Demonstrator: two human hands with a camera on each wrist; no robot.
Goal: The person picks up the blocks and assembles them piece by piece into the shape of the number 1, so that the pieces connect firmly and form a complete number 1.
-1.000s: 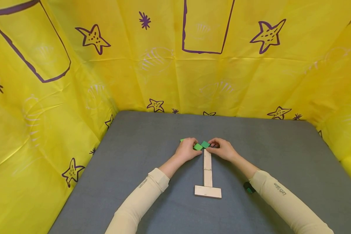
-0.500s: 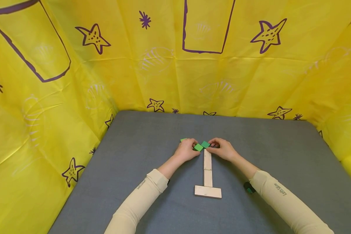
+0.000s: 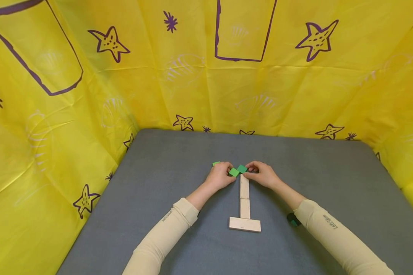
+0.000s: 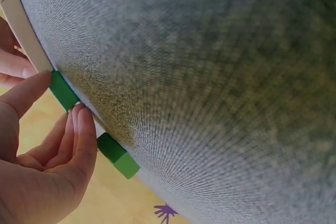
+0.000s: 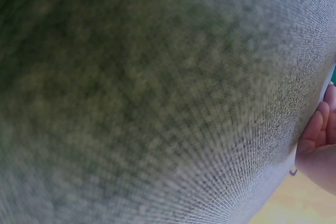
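Observation:
In the head view my left hand (image 3: 220, 176) pinches a light green block (image 3: 233, 172) between thumb and fingertips; the left wrist view has the same green block (image 4: 64, 91) between them. My right hand (image 3: 261, 175) holds a darker green block (image 3: 242, 169) by its right side. The two blocks meet corner to corner, turned like diamonds, at the far end of a column of wooden planks (image 3: 244, 187). A wider plank (image 3: 245, 224) lies crosswise at the near end. In the right wrist view only part of my right hand (image 5: 320, 142) shows, at the edge.
Another green block (image 3: 215, 163) lies just past my left hand, partly hidden by it; the left wrist view shows this green block (image 4: 118, 155) too. A grey cloth-covered table (image 3: 179, 152) lies beneath, with yellow printed curtains (image 3: 151, 91) around its back and sides.
My left thumb has drawn back very slightly from the meeting point of the blocks. The right hand, both held blocks and the planks stay in place.

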